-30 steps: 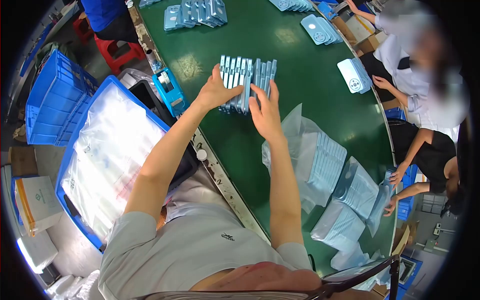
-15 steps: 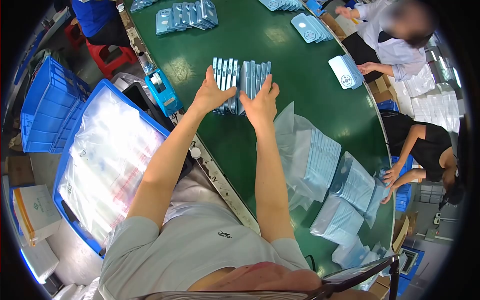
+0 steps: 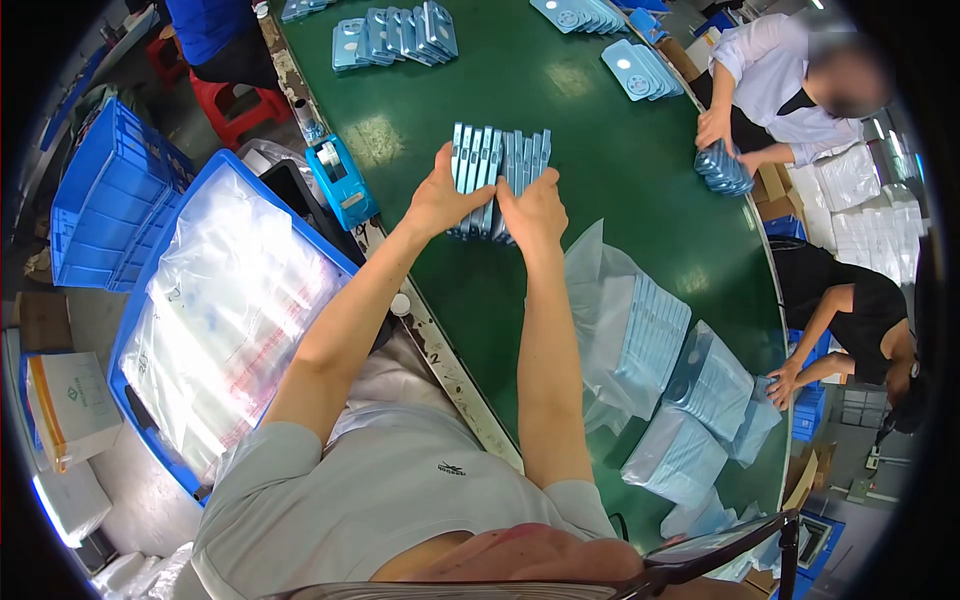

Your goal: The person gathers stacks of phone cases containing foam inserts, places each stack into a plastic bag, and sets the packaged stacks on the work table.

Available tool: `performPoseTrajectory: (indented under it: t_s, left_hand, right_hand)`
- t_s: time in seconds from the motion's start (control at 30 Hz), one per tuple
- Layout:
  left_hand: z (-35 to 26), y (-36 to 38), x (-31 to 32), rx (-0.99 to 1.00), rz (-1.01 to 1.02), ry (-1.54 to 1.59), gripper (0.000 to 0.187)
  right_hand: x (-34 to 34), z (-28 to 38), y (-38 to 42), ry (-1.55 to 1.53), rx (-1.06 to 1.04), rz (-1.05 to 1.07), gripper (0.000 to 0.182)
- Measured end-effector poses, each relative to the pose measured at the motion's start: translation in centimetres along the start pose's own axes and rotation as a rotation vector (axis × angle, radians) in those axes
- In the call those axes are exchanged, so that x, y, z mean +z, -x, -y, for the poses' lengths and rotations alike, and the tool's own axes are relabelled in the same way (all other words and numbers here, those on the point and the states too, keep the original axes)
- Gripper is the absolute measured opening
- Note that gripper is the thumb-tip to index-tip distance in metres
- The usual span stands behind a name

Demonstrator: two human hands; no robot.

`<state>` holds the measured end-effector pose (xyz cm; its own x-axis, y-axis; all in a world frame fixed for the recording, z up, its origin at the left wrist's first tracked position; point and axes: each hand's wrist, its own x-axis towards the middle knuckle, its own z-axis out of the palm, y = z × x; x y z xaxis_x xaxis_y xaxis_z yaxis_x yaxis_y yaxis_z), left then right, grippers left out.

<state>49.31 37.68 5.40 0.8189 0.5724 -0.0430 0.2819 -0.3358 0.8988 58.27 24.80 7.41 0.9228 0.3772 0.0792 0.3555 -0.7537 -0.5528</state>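
A row of several thin blue phone-case-like pieces [image 3: 490,160] stands on edge on the green table [image 3: 480,90]. My left hand [image 3: 442,200] grips the row's left side, fingers wrapped behind it and thumb across the front. On the right side my right hand [image 3: 535,208] clasps the same row, its thumb close to the left thumb. The fingertips of both hands are partly hidden behind the pieces. Just right of my forearms lies a clear bag [image 3: 600,300] around a stack of similar pieces [image 3: 655,325].
A blue tape dispenser [image 3: 342,185] stands at the table's left edge, beside a blue bin [image 3: 125,340] of clear bags. Fanned pieces [image 3: 395,38] lie at the back. Filled bags [image 3: 675,455] lie at right. Across the table, a person's hand [image 3: 714,128] holds more pieces.
My hands have pressed the row closer together, narrowing its middle gap. The view has shifted slightly. Across the table, the person in white now has both hands on a stack.
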Motion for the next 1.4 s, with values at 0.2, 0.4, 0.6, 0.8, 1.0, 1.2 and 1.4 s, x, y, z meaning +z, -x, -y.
performPoseTrajectory:
  t_s: [0.2,0.4,0.6,0.8,1.0,1.2,1.4]
  left_hand:
    - [-2.0,4.6,0.2,0.406,-0.204,0.158,0.096]
    - [0.0,4.9,1.0,0.351,-0.109,0.228,0.097]
    - [-2.6,5.3,-1.9,0.142,-0.004,-0.216,0.082]
    - [0.5,3.1,-0.2,0.078,0.071,-0.254,0.079]
    - [-1.2,5.6,-0.8,0.346,-0.047,0.045,0.075]
    - [1.6,5.4,-0.2,0.395,0.016,-0.064,0.083]
    - [1.5,6.4,-0.4,0.438,0.077,0.0,0.08]
  right_hand:
    - [0.9,-1.2,4.0,-0.425,-0.188,-0.45,0.082]
    - [3.8,-3.7,4.9,-0.498,-0.177,-0.386,0.091]
    - [-2.5,-1.5,5.8,0.03,-0.127,-0.201,0.087]
    - [-0.5,-3.8,4.9,-0.239,-0.082,0.009,0.081]
    - [-1.3,-2.8,7.5,-0.754,-0.216,-0.256,0.08]
    - [-1.0,-5.2,8.8,-0.544,-0.142,-0.138,0.093]
    - [-1.3,-7.3,9.3,-0.682,-0.162,-0.038,0.094]
